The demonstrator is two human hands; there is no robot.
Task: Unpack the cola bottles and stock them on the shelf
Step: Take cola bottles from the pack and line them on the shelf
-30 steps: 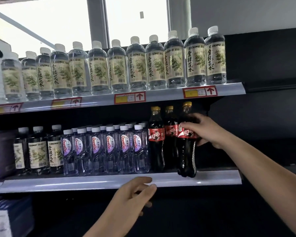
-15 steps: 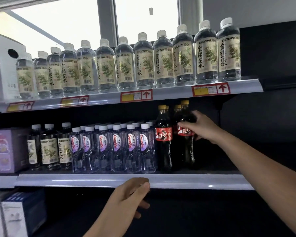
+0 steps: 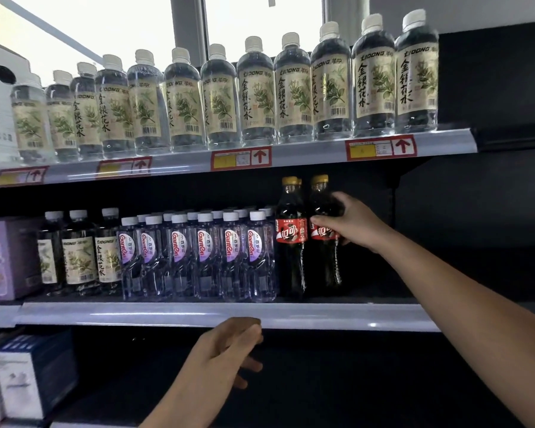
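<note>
A dark shop rack fills the view under a bright window (image 3: 130, 23), two pale shelf edges running across it. The top shelf (image 3: 306, 154) carries a long row of herbal-water bottles (image 3: 257, 94) with cream labels. The middle shelf (image 3: 322, 316) holds a lilac box (image 3: 3, 257) at far left, a few more herbal bottles, then a packed block of clear water bottles (image 3: 204, 254), and just right of those the colas. To the right of the colas the shelf is dark and looks unfilled.

What could go wrong, as I see it: the held cola (image 3: 325, 261) stands just beside the front cola (image 3: 291, 239), with another yellow cap peeping behind. A push too far left could knock that neighbour into the water block. The grip is high, at the label and shoulder, so if the base isn't flat when the fingers let go, the tall bottle could tip. Whether its foot is fully down on the shelf I can't tell in the shadow.

The right hand (image 3: 352, 223) reaches in from the right on a nearly straight arm, thumb across the label front, fingers wrapped round the far side. The left hand (image 3: 226, 353) hangs below the middle shelf edge, fingers loosely curled, holding nothing.
</note>
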